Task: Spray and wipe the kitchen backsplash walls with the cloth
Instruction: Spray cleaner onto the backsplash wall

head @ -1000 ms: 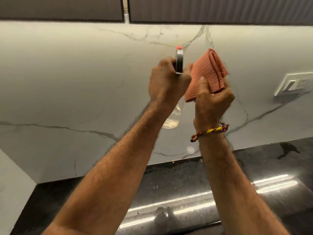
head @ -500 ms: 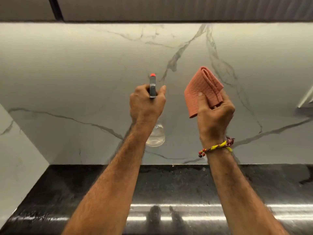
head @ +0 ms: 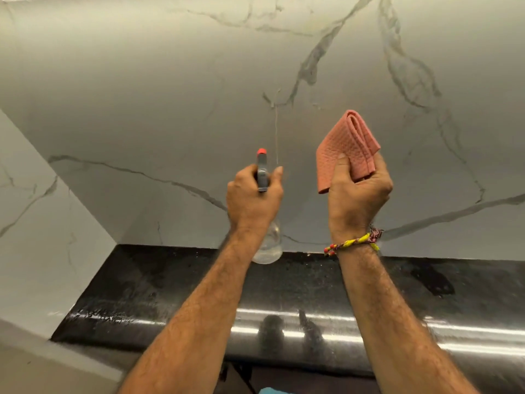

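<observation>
My left hand [head: 252, 197] grips a clear spray bottle [head: 268, 245] by its grey trigger head with a red nozzle [head: 262, 166], aimed at the white marble backsplash [head: 170, 95]. A thin streak of liquid runs down the wall just above the nozzle. My right hand [head: 358, 194] holds a folded pink waffle cloth [head: 345, 146] upright, close to the wall, to the right of the bottle. A braided thread band circles my right wrist.
A glossy black stone counter [head: 426, 294] runs below the backsplash, with wet patches and light reflections. A marble side wall [head: 42, 223] closes the corner at the left. The counter's front edge lies near the bottom of the view.
The view has shifted left and down, so the wall socket and the upper cabinets have left the frame. Both hands sit lower in view and further apart. A liquid streak now shows on the wall.
</observation>
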